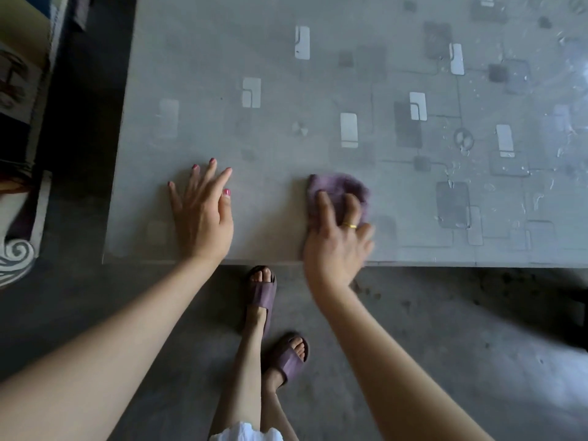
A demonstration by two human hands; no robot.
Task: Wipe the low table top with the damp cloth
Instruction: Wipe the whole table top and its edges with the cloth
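From the head camera I see my right hand (337, 240) pressing the purple cloth (339, 194) flat against the low table (286, 128) near its front edge, fingers spread over the bunched fabric, a gold ring (349, 225) on one finger. My left hand (203, 214) rests palm down just beside it toward the front left corner, fingers splayed apart, holding nothing. Water droplets (515, 173) glisten across the table's right side; my sandalled feet (264, 300) stand on the grey floor (445, 329) below the edge.
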